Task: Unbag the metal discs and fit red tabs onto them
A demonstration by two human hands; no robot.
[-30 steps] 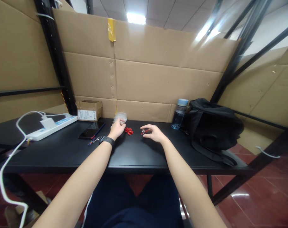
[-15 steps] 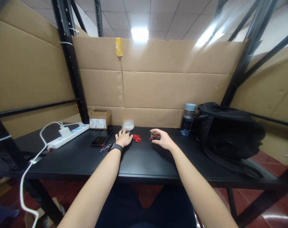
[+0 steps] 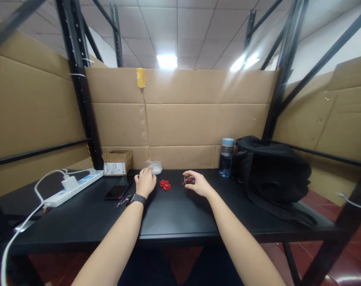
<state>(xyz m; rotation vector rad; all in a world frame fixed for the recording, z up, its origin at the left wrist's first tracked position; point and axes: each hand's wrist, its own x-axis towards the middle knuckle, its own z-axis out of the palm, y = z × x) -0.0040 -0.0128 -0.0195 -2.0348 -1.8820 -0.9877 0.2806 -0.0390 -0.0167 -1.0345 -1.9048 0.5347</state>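
On the black table (image 3: 174, 222) lies a small pile of red pieces (image 3: 164, 184). My left hand (image 3: 146, 182), with a dark watch on its wrist, rests just left of the pile, its fingers curled and reaching a clear plastic bag (image 3: 153, 167) behind it. My right hand (image 3: 195, 183) is right of the pile, fingers pinched on a small item with red in it. What the item is I cannot make out.
A black phone (image 3: 116, 192) and a pen lie left of my left hand. A white power strip (image 3: 73, 187) with a cable, a small cardboard box (image 3: 117, 162), a water bottle (image 3: 227, 157) and a black bag (image 3: 272, 174) stand along the cardboard back wall.
The view has tilted upward, so the table sits lower in the picture. My left hand has reached back to the clear bag. My right hand keeps its pinch.
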